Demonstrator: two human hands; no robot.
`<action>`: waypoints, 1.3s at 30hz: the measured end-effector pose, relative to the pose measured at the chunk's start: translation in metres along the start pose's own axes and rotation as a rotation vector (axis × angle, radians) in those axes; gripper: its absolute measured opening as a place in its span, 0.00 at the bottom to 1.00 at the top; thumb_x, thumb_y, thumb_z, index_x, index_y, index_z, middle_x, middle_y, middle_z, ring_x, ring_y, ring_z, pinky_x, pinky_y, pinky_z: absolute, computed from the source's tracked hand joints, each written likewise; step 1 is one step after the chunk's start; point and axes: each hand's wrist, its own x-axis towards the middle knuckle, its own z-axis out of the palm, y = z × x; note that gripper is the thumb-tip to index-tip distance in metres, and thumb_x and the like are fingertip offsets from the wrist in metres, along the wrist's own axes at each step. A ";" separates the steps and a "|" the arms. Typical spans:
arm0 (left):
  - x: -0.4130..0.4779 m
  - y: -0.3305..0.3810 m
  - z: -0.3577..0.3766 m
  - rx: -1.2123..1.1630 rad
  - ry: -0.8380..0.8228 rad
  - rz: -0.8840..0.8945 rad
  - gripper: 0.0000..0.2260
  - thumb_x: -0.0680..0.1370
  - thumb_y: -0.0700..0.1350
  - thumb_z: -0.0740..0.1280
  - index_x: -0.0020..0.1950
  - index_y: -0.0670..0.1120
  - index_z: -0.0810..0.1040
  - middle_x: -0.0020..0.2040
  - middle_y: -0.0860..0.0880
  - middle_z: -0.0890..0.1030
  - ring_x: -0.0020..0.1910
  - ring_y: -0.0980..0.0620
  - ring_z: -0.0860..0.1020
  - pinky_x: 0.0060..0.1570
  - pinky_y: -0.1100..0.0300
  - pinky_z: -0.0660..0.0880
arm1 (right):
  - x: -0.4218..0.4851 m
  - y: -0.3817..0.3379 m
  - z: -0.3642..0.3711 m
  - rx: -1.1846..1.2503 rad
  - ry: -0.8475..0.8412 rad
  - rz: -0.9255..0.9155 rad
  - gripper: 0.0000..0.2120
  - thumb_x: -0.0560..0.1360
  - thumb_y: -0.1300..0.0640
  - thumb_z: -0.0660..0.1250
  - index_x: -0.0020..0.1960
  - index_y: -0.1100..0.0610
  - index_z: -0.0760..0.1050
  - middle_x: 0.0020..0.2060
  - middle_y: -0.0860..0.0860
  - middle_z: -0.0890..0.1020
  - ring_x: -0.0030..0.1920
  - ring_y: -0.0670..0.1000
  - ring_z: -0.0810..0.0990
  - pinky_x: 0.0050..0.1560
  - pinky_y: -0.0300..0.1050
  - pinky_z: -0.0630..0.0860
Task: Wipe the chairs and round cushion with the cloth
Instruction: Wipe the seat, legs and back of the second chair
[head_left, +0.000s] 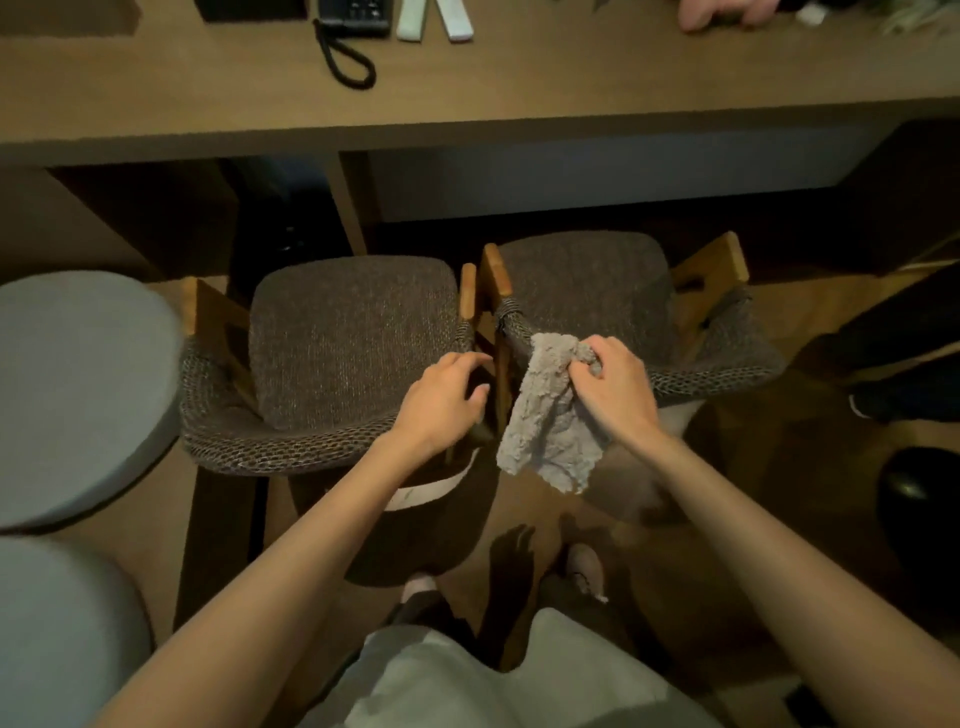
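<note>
Two brown woven chairs stand side by side under the desk: the left chair (353, 338) and the right chair (587, 280). My right hand (618, 384) grips a grey fluffy cloth (550, 415) against the woven left armrest of the right chair; most of the cloth hangs down. My left hand (447, 395) rests with curled fingers on the right back corner of the left chair, at its wooden post. A grey round cushion (78, 389) lies at the far left.
A long wooden desk (519, 93) runs across the top, with a black corded phone (353, 21) and two white remotes (436, 18). A second grey cushion (57, 634) sits at bottom left. A black round object (919, 504) is on the floor at right.
</note>
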 end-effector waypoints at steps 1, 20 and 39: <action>0.007 0.011 0.007 -0.023 0.001 0.004 0.18 0.80 0.46 0.62 0.71 0.50 0.68 0.67 0.48 0.72 0.66 0.48 0.71 0.64 0.50 0.70 | 0.002 0.014 -0.012 -0.041 0.023 -0.005 0.02 0.78 0.54 0.62 0.48 0.52 0.72 0.47 0.49 0.74 0.42 0.46 0.74 0.40 0.42 0.72; 0.132 0.161 0.214 -0.990 0.369 -0.875 0.42 0.74 0.45 0.73 0.79 0.50 0.49 0.74 0.43 0.64 0.65 0.42 0.72 0.56 0.47 0.77 | 0.102 0.269 -0.131 -0.514 -0.506 -0.361 0.36 0.72 0.38 0.68 0.74 0.42 0.56 0.57 0.50 0.78 0.58 0.55 0.71 0.50 0.52 0.74; 0.102 0.168 0.250 -1.012 0.368 -0.868 0.43 0.69 0.41 0.77 0.77 0.44 0.55 0.71 0.40 0.68 0.61 0.39 0.76 0.50 0.43 0.80 | 0.070 0.302 -0.140 -0.597 -0.396 -0.508 0.31 0.70 0.44 0.69 0.70 0.51 0.63 0.56 0.53 0.79 0.53 0.58 0.80 0.51 0.50 0.75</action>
